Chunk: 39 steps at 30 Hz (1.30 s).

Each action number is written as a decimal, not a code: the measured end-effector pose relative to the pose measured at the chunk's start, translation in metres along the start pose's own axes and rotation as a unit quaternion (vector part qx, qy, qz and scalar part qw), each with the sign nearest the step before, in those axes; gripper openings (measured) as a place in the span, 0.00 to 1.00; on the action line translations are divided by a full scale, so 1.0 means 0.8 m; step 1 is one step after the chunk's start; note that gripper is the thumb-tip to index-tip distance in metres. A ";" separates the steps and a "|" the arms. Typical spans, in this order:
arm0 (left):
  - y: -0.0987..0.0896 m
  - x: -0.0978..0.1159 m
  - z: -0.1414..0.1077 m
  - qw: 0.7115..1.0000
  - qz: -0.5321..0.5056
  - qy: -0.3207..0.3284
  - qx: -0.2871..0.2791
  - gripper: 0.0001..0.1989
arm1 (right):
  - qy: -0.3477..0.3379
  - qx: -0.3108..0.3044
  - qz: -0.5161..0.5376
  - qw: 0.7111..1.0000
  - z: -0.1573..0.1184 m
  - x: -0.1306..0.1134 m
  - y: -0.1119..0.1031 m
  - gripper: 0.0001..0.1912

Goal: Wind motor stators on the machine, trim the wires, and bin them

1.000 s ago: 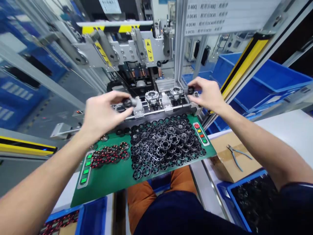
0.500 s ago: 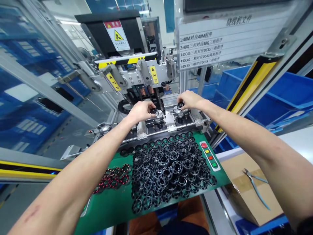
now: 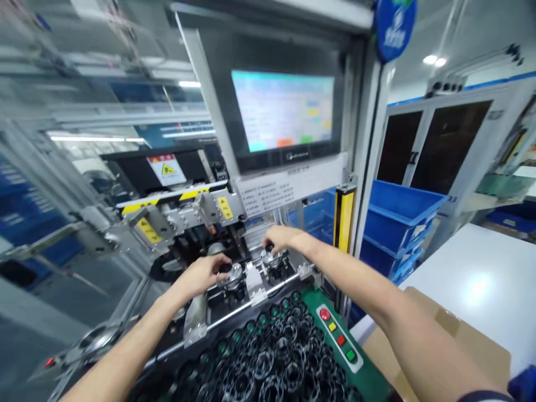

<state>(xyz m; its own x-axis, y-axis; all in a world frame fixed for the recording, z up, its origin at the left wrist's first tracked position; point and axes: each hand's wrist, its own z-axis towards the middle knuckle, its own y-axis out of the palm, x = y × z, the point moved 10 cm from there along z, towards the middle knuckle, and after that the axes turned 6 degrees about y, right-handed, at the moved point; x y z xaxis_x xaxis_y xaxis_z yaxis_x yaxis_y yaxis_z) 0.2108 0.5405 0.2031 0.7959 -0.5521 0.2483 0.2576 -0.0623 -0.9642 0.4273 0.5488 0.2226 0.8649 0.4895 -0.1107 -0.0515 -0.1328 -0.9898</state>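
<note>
My left hand (image 3: 204,276) is closed around a black knob-like piece (image 3: 225,268) on top of the left round metal fixture (image 3: 235,274). Fingers and thumb sit on opposite sides of that piece. On the right, my right hand (image 3: 281,238) grips a similar black piece (image 3: 269,247) atop the second round metal fixture (image 3: 274,260). Its fingertips are partly hidden behind the hand. In front of both fixtures, many black ring-shaped cores (image 3: 263,363) lie heaped on a green work surface (image 3: 312,301).
A machine head with yellow warning labels (image 3: 225,206) stands behind my left hand. Above hangs a lit screen (image 3: 285,109). A button panel (image 3: 340,338) lies right of the cores. Blue bins (image 3: 402,204), a yellow-black post (image 3: 344,220) and a cardboard box (image 3: 456,340) are at right.
My view has swung up and to the right, bringing the screen into sight. Both hands stay at the same two fixtures, fingers around the black pieces.
</note>
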 end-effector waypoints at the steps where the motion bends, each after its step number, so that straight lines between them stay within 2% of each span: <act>1: 0.002 -0.002 0.001 1.000 -0.003 0.005 -0.002 0.24 | 0.013 0.017 -0.005 1.000 -0.009 -0.001 0.005 0.19; 3: 0.004 -0.008 0.005 1.000 -0.006 0.011 -0.004 0.26 | 0.035 0.053 -0.011 0.998 -0.030 -0.003 0.023 0.26; 6: 0.005 -0.013 0.009 1.000 0.000 0.011 -0.007 0.26 | 0.047 0.105 -0.009 0.993 -0.056 -0.009 0.058 0.43; 8: 0.009 -0.013 0.006 1.000 0.013 0.007 0.000 0.26 | 0.049 0.125 0.000 0.991 -0.065 -0.009 0.076 0.48; 10: 0.020 -0.011 -0.007 0.999 0.035 0.004 0.020 0.29 | 0.045 0.141 0.011 0.989 -0.067 -0.007 0.085 0.48; 13: 0.057 -0.012 -0.038 0.995 0.065 0.010 0.072 0.37 | 0.033 0.169 0.029 0.985 -0.067 -0.003 0.084 0.44; 16: 0.091 -0.018 -0.068 0.985 0.072 0.029 0.157 0.39 | 0.026 0.189 0.044 0.981 -0.070 -0.001 0.079 0.38; 19: 0.108 -0.024 -0.079 0.982 0.060 0.022 0.179 0.40 | 0.031 0.199 0.049 0.978 -0.075 0.000 0.074 0.32; 22: 0.093 -0.017 -0.078 0.982 -0.003 0.007 0.187 0.43 | 0.037 0.198 0.040 0.979 -0.083 -0.004 0.066 0.23; 24: 0.066 -0.009 -0.084 0.974 -0.061 -0.007 0.218 0.44 | 0.042 0.195 0.024 0.980 -0.091 -0.010 0.056 0.21; 26: 0.041 -0.001 -0.103 0.962 -0.102 -0.025 0.250 0.43 | 0.051 0.187 0.006 0.981 -0.102 -0.019 0.043 0.22; 29: 0.013 0.018 -0.162 0.957 -0.114 -0.041 0.265 0.38 | 0.075 0.159 -0.018 0.984 -0.124 -0.038 0.017 0.22; 32: -0.015 0.051 -0.255 0.959 -0.078 -0.016 0.274 0.33 | 0.097 0.120 -0.033 0.987 -0.133 -0.065 -0.011 0.21; 34: -0.032 0.060 -0.325 0.958 -0.053 -0.024 0.281 0.30 | 0.089 0.111 -0.041 0.989 -0.128 -0.094 -0.025 0.15; 35: -0.040 0.062 -0.361 0.954 -0.041 -0.034 0.295 0.27 | 0.075 0.116 -0.041 0.990 -0.128 -0.114 -0.030 0.14; 37: -0.049 0.063 -0.433 0.942 -0.025 -0.060 0.328 0.22 | 0.033 0.149 -0.029 0.988 -0.145 -0.168 -0.034 0.21; 38: -0.048 0.064 -0.467 0.936 -0.014 -0.079 0.344 0.19 | 0.000 0.183 -0.019 0.983 -0.166 -0.203 -0.035 0.21; 39: -0.043 0.066 -0.497 0.930 -0.005 -0.096 0.355 0.17 | -0.063 0.242 -0.007 0.968 -0.198 -0.248 -0.038 0.17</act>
<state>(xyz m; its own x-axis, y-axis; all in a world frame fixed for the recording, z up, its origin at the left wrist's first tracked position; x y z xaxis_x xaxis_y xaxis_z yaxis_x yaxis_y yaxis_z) 0.0264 0.1827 0.2126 0.8572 -0.3917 0.3345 0.5081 0.5362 -0.6740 0.3365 0.3195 0.2885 0.8012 0.5933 -0.0776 -0.2951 0.2791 -0.9138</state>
